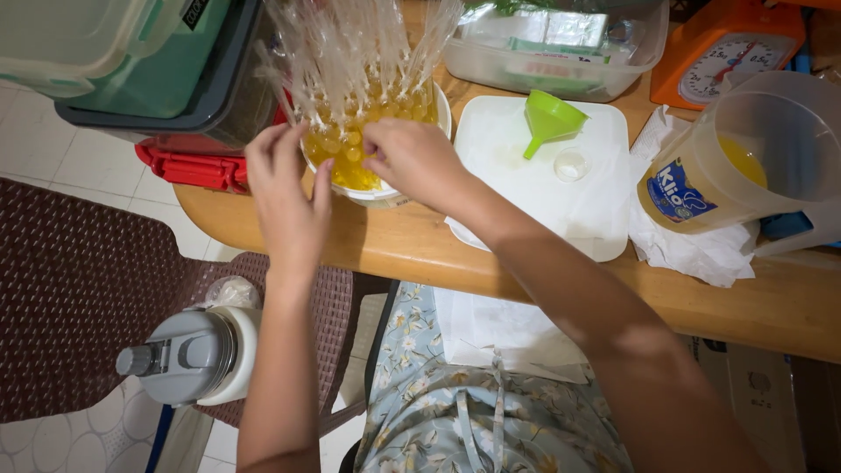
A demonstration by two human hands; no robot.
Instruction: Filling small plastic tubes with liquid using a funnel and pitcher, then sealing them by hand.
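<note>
A white bowl point(385, 194) stands at the near edge of the wooden table point(412, 254), packed with several clear plastic tubes filled with yellow liquid point(350, 131), their empty tops fanning upward. My left hand point(285, 197) rests against the bowl's left side, fingers apart and pointing up. My right hand point(412, 158) lies over the bowl's right side, fingertips curled in among the yellow tubes; whether it pinches one I cannot tell.
A white tray point(604, 175) carries a green funnel point(550, 118) and a small clear cup point(571, 164). A clear jug of yellow liquid point(745, 158) sits on crumpled paper at right. An orange scale point(727, 48), plastic boxes point(561, 44), stacked containers point(158, 70), a grey flask point(193, 355) on a chair.
</note>
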